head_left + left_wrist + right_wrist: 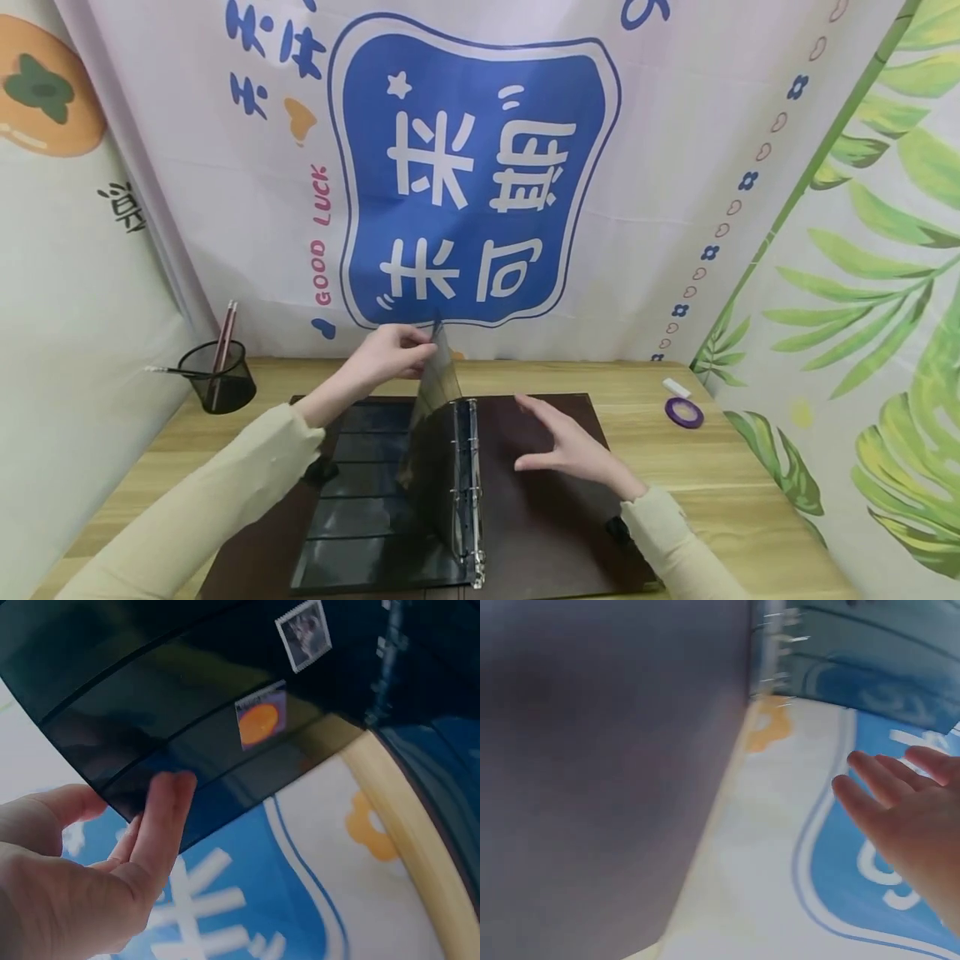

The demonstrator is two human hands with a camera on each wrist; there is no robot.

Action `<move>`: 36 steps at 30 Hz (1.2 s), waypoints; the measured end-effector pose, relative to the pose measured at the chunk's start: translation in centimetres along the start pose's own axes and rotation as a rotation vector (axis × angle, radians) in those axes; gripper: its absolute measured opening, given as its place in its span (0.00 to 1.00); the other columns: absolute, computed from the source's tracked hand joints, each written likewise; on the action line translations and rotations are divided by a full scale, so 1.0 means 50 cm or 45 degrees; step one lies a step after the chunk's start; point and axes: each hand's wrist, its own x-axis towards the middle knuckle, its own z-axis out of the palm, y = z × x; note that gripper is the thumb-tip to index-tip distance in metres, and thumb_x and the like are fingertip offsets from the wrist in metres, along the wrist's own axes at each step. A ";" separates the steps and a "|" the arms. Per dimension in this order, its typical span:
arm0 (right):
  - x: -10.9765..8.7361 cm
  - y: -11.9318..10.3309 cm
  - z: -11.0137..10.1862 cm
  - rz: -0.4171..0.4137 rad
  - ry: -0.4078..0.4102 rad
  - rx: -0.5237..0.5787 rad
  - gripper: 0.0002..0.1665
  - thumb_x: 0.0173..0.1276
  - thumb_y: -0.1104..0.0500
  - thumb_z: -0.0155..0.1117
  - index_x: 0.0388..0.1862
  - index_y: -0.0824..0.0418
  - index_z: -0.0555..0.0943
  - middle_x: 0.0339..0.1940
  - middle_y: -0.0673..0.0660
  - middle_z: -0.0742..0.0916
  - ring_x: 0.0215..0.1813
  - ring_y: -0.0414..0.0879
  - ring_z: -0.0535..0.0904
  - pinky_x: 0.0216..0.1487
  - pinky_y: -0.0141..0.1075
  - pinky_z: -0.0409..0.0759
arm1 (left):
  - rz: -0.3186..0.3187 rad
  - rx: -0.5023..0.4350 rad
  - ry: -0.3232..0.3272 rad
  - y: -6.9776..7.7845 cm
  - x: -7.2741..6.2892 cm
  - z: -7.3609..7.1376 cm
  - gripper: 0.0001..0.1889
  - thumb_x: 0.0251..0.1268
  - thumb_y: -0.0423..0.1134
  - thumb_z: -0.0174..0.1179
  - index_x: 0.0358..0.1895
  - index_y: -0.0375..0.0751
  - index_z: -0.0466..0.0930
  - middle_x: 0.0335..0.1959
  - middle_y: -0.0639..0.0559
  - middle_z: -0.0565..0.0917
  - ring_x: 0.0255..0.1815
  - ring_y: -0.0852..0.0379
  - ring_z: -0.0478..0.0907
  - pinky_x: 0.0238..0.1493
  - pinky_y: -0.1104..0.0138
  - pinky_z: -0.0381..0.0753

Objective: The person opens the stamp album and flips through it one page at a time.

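A stamp album with a dark brown cover (536, 508) lies open on the table, metal binder rings (476, 492) running down its spine. My left hand (393, 354) pinches the far corner of a black stamp page (431, 433), which stands nearly upright beside the rings. Two stamps show on that page in the left wrist view: a grey one (304, 636) and one with an orange oval (260, 724). More black pages with strip pockets (348, 525) lie flat on the left cover. My right hand (562, 446) hovers over the bare right cover, fingers spread, holding nothing.
At the back left stands a black mesh pen cup (217, 379) with pencils. A roll of purple tape (684, 412) and a white eraser-like block (677, 388) lie at the right. Printed cloth (645, 250) hangs behind the wooden table (720, 500).
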 end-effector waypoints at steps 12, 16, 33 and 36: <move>-0.035 0.073 0.032 0.114 -0.345 -0.270 0.63 0.58 0.35 0.71 0.80 0.66 0.53 0.81 0.65 0.59 0.82 0.59 0.55 0.76 0.57 0.62 | -0.235 -0.059 0.048 -0.144 -0.070 -0.077 0.22 0.73 0.37 0.55 0.58 0.18 0.71 0.52 0.29 0.81 0.41 0.60 0.82 0.47 0.58 0.88; -0.040 0.077 0.034 0.131 -0.381 -0.318 0.64 0.58 0.36 0.72 0.80 0.66 0.53 0.82 0.65 0.58 0.82 0.58 0.55 0.76 0.57 0.62 | -0.252 -0.060 0.054 -0.198 -0.084 -0.086 0.21 0.73 0.36 0.55 0.57 0.17 0.72 0.51 0.28 0.81 0.40 0.61 0.82 0.46 0.60 0.88; -0.041 0.087 0.035 0.181 -0.434 -0.318 0.63 0.58 0.35 0.70 0.80 0.64 0.52 0.82 0.63 0.57 0.82 0.58 0.53 0.76 0.56 0.61 | -0.343 0.066 0.155 -0.353 -0.108 -0.050 0.16 0.69 0.31 0.59 0.49 0.16 0.76 0.42 0.29 0.83 0.34 0.55 0.83 0.34 0.64 0.88; -0.043 0.086 0.035 0.186 -0.443 -0.311 0.63 0.59 0.34 0.70 0.81 0.64 0.52 0.83 0.62 0.56 0.83 0.57 0.53 0.76 0.56 0.61 | -0.305 0.124 0.192 -0.361 -0.113 -0.040 0.14 0.66 0.31 0.62 0.45 0.19 0.78 0.38 0.32 0.86 0.31 0.54 0.85 0.33 0.63 0.88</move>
